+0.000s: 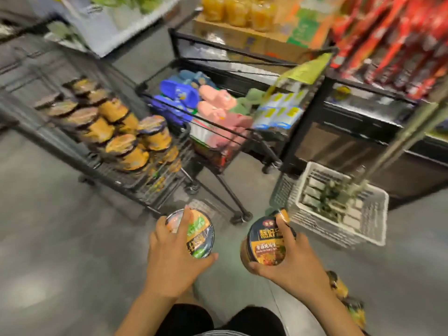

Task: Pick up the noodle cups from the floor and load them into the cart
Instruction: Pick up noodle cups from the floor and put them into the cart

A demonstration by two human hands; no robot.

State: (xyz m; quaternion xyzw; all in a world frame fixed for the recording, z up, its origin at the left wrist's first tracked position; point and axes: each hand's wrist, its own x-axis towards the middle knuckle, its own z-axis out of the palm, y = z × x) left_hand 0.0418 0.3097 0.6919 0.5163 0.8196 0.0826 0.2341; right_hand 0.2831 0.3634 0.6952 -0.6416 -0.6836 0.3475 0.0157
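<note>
My left hand (pixel 172 260) grips a noodle cup (pixel 200 235) with a dark lid and green and orange print, held low in front of me. A second noodle cup (pixel 265 241), black and orange with yellow lettering, is in my right hand (pixel 294 263). The black wire cart (pixel 135 187) stands ahead to the left, its basket piled with several orange noodle cups (pixel 116 127). Two more noodle cups (pixel 339 287) lie on the floor at the lower right, partly hidden behind my right forearm.
A second black cart (pixel 218 163) holding blue, pink and green slippers stands just right of the noodle cart. A white plastic basket (pixel 339 229) sits on the floor at right, below dark shelving (pixel 363 132) with red packages. The grey floor (pixel 60 238) stretches to the left.
</note>
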